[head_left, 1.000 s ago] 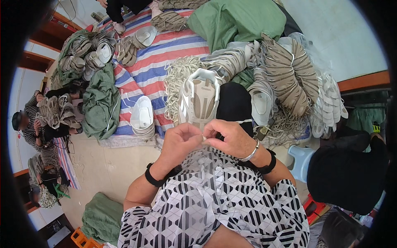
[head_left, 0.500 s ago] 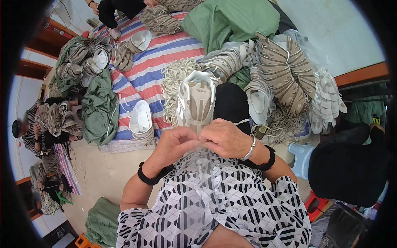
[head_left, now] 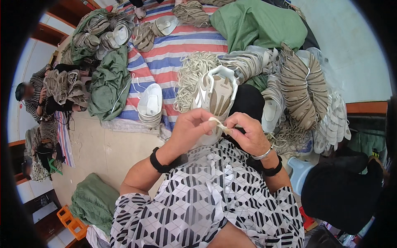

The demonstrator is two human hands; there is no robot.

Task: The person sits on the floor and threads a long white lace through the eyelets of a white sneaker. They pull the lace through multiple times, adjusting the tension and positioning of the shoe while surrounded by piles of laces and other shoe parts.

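Note:
A cream shoelace (head_left: 219, 124) is stretched between my hands, looped or twisted at its middle. My left hand (head_left: 189, 129) pinches one part of it between thumb and fingers. My right hand (head_left: 249, 135) grips the other part the same way. Just beyond my fingers, a beige and white shoe upper (head_left: 214, 91) rests at my lap, its tongue upward and its toe end toward me. The hands partly cover its toe end. Whether the lace is threaded into this upper I cannot tell.
A heap of cream laces (head_left: 194, 74) lies beyond the upper on a striped sheet (head_left: 165, 51). Stacked white-lined uppers (head_left: 149, 103) stand left; a large bundle of beige uppers (head_left: 304, 89) lies right. A blue stool (head_left: 300, 175) is at right. Another person (head_left: 35, 97) sits far left.
My hands have moved slightly apart, and the lace between them now shows. The whole view has shifted, with the scene sliding rightward in the picture.

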